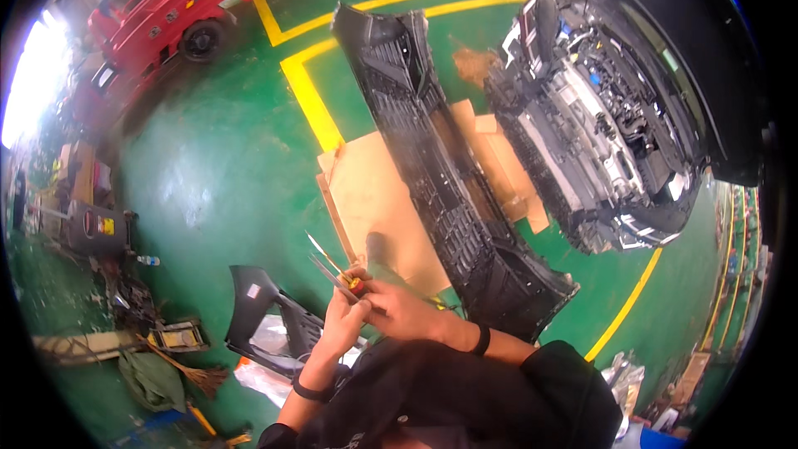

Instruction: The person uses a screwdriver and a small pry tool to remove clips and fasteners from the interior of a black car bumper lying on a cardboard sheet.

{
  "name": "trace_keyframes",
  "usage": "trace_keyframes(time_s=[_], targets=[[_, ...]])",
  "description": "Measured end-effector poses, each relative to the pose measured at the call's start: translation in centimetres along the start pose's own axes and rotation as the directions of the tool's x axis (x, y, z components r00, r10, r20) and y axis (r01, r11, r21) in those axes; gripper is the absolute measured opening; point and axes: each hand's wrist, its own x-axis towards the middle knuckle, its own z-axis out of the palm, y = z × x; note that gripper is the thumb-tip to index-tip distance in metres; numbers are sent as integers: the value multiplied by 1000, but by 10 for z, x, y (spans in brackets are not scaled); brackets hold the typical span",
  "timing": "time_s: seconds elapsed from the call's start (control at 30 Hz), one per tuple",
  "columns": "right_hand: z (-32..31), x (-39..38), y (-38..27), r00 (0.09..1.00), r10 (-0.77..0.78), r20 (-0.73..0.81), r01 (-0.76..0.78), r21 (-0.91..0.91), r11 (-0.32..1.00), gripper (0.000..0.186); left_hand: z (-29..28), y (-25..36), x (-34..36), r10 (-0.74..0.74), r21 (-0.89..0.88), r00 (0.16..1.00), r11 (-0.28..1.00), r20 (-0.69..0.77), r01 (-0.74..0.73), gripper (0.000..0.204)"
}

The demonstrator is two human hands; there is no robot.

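Note:
My left hand [341, 320] and my right hand [399, 312] are together at chest height, closed around a small bundle of slim hand tools: long thin metal shafts [330, 270] and a yellow-and-red handle [357, 284]. Which hand grips which tool is hard to tell. Beyond my hands, a long black car bumper [432, 166] lies with its ribbed inner side up on flattened cardboard [366, 191]. Below left of my hands a smaller black plastic panel [249, 308] lies on pale plastic wrapping [270, 333].
A dark car [623, 125] with open hood and exposed front stands right. A red cargo vehicle [166, 25] is upper left. Boxes [81, 175], a dark grey container [87, 229] and a broom [199, 374] lie along the left; shelving [731, 258] is far right. Yellow lines [307, 100] mark the green floor.

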Motion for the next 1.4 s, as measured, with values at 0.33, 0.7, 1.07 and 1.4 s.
trace_keyframes(time_s=[0.33,0.7,1.07,1.4], targets=[[-50,194,17,995,90,-53,-89,13,996,25,-92,116,150,-55,10,995,998,78,54,67],[-68,368,51,953,148,-266,-130,82,988,25,-216,194,325,4,290,910,947,416,-137,79],[-42,525,53,631,213,-746,-170,135,976,16,-341,272,499,-243,354,596,933,765,-73,74],[-90,533,88,-33,593,-805,-10,593,805,21,-329,286,622,-345,452,447,878,826,-159,70]])
